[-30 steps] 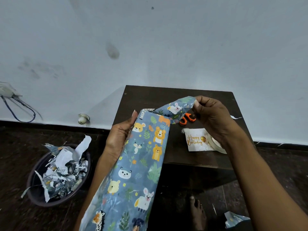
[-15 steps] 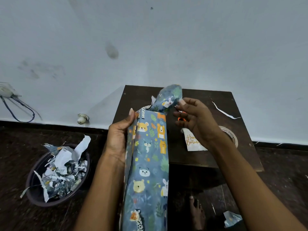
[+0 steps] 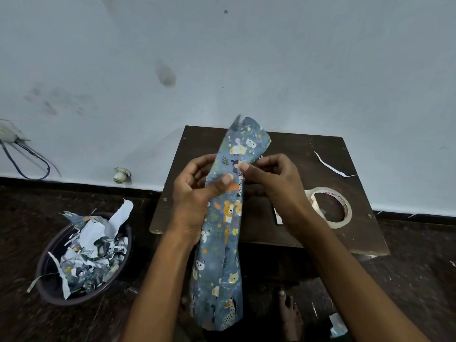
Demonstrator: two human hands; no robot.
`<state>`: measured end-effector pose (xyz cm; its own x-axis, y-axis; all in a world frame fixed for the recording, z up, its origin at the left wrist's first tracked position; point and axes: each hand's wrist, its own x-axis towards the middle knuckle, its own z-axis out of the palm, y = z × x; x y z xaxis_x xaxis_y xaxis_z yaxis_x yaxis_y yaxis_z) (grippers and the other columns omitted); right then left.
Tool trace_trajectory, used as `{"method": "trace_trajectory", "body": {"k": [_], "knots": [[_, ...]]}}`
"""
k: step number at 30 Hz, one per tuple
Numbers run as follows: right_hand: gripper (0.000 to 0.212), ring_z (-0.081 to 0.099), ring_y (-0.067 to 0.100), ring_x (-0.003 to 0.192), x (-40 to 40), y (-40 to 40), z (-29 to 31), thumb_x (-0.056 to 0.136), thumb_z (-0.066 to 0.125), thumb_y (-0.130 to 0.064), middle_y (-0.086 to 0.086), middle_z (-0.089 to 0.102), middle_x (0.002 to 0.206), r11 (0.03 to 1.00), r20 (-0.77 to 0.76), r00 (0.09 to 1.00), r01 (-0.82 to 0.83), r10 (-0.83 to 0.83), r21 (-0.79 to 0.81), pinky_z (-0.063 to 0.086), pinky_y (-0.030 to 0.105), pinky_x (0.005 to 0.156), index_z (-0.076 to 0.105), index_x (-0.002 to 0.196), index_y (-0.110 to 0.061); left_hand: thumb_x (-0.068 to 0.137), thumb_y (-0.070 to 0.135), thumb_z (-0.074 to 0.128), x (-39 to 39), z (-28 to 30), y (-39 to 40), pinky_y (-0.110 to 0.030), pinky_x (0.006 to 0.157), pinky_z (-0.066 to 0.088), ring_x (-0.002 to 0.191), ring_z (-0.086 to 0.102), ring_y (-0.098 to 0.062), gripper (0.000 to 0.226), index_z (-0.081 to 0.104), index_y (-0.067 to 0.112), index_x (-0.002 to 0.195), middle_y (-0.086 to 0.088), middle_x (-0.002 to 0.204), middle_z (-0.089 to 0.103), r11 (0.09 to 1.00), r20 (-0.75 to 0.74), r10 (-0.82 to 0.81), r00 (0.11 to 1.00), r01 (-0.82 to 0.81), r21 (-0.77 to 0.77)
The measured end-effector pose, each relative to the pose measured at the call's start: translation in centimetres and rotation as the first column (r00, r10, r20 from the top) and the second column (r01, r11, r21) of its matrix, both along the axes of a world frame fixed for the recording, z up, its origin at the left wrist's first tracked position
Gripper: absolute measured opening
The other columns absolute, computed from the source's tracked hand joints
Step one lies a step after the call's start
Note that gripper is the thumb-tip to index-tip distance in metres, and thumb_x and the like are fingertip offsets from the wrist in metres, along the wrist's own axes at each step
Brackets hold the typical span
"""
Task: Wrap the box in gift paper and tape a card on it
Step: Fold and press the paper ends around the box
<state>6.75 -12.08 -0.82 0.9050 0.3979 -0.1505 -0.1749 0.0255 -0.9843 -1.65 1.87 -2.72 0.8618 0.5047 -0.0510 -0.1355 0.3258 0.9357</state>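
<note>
A long narrow box (image 3: 219, 255) covered in blue gift paper with cartoon animals stands nearly upright in front of me, over the near edge of a small dark table (image 3: 296, 149). My left hand (image 3: 195, 193) grips its left side, thumb pressed on the front. My right hand (image 3: 274, 183) pinches the paper near the top from the right. The loose paper end (image 3: 246, 139) sticks up above both hands. A roll of tape (image 3: 330, 206) lies on the table to the right. A corner of the white card (image 3: 278, 217) shows below my right wrist; the rest is hidden.
A dark basin (image 3: 84, 257) full of paper scraps sits on the floor at the left. A thin paper strip (image 3: 330, 166) lies at the table's back right. A bare foot (image 3: 291, 314) and a paper scrap (image 3: 338, 324) are on the floor below. A wall stands behind.
The box has been turned more upright and narrow side toward me. My right hand moved left from the folded flap onto the box front. The paper end now stands straight up.
</note>
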Motion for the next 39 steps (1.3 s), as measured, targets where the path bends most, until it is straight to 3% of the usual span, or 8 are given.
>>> {"method": "trace_trajectory", "body": {"k": [9, 13, 18, 21, 25, 30, 34, 39], "knots": [[0.021, 0.064, 0.013, 0.064, -0.7, -0.6, 0.9, 0.087, 0.079, -0.019, 0.002, 0.068, 0.071, 0.996, 0.032, 0.996, -0.081, 0.080, 0.031, 0.052, 0.023, 0.058, 0.064, 0.087, -0.004, 0.075, 0.059, 0.071, -0.1, -0.2, -2.3, -0.037, 0.099, 0.051, 0.125, 0.056, -0.018, 0.031, 0.072, 0.049, 0.105, 0.006, 0.129, 0.056, 0.767, -0.037, 0.104, 0.994, -0.057, 0.640], [0.015, 0.057, 0.011, 0.052, 0.0, -1.1, 1.2, 0.092, 0.069, -0.009, 0.001, 0.064, 0.067, 0.997, -0.069, 0.996, -0.046, 0.050, 0.065, 0.045, 0.021, 0.048, 0.060, 0.079, -0.010, 0.075, 0.051, 0.070, -0.3, 0.1, -2.1, -0.047, 0.107, 0.047, 0.123, 0.059, -0.021, 0.030, 0.077, 0.037, 0.102, -0.007, 0.128, 0.058, 0.920, -0.002, 0.060, 0.998, -0.054, 0.387], [0.010, 0.065, 0.018, 0.062, -0.7, -0.6, 0.7, 0.094, 0.069, -0.010, 0.012, 0.070, 0.073, 0.979, -0.096, 0.989, -0.097, 0.115, 0.178, 0.052, 0.029, 0.064, 0.060, 0.090, -0.007, 0.059, 0.064, 0.075, 0.3, -0.4, -2.6, -0.046, 0.092, 0.056, 0.106, 0.064, -0.016, 0.042, 0.071, 0.041, 0.095, 0.004, 0.114, 0.057, 0.861, -0.178, 0.225, 0.958, -0.110, 0.497], [0.036, 0.068, 0.024, 0.077, -0.7, -0.7, 0.3, 0.082, 0.079, -0.024, 0.014, 0.070, 0.088, 0.961, -0.085, 0.978, -0.171, 0.193, 0.217, 0.056, 0.036, 0.071, 0.059, 0.105, -0.005, 0.060, 0.064, 0.076, 0.6, -0.7, -2.8, -0.050, 0.087, 0.058, 0.103, 0.066, -0.021, 0.041, 0.069, 0.041, 0.094, 0.004, 0.113, 0.060, 0.861, -0.191, 0.276, 0.942, -0.154, 0.484], [0.045, 0.073, 0.023, 0.087, -1.0, -0.7, -0.2, 0.076, 0.086, -0.003, 0.010, 0.074, 0.098, 0.981, 0.059, 0.980, -0.191, 0.189, 0.042, 0.060, 0.035, 0.077, 0.061, 0.113, -0.004, 0.067, 0.044, 0.081, 0.8, -0.6, -2.8, -0.053, 0.079, 0.060, 0.097, 0.071, -0.029, 0.035, 0.068, 0.034, 0.098, -0.004, 0.107, 0.071, 0.904, -0.193, 0.284, 0.939, -0.195, 0.381], [0.031, 0.069, 0.030, 0.083, -0.5, -0.4, -0.9, 0.074, 0.081, -0.002, 0.021, 0.073, 0.095, 0.990, -0.011, 0.997, -0.070, 0.072, 0.125, 0.058, 0.045, 0.082, 0.067, 0.101, 0.002, 0.081, -0.004, 0.079, 0.8, 0.2, -2.9, -0.027, 0.062, 0.057, 0.077, 0.074, -0.013, 0.044, 0.052, 0.012, 0.113, 0.002, 0.087, 0.077, 0.948, -0.114, 0.317, 0.941, -0.313, 0.058], [0.009, 0.070, 0.031, 0.079, -0.6, -0.4, -1.4, 0.088, 0.076, -0.003, 0.026, 0.073, 0.093, 0.994, 0.045, 0.999, -0.019, 0.014, 0.106, 0.059, 0.045, 0.078, 0.070, 0.091, 0.004, 0.081, -0.011, 0.075, 0.9, 0.2, -2.6, -0.023, 0.061, 0.057, 0.074, 0.074, -0.010, 0.052, 0.044, 0.012, 0.116, 0.004, 0.081, 0.077, 0.938, -0.056, 0.343, 0.938, -0.345, -0.034], [0.025, 0.068, 0.028, 0.070, -1.2, -0.1, -1.4, 0.085, 0.083, -0.019, 0.022, 0.073, 0.081, 0.985, 0.124, 0.983, 0.122, -0.138, 0.125, 0.060, 0.044, 0.069, 0.070, 0.082, 0.002, 0.081, -0.010, 0.074, 0.9, 0.5, -2.7, -0.029, 0.067, 0.061, 0.078, 0.073, -0.013, 0.045, 0.052, 0.009, 0.115, 0.001, 0.082, 0.077, 0.919, -0.006, 0.383, 0.924, -0.382, -0.101]]}}
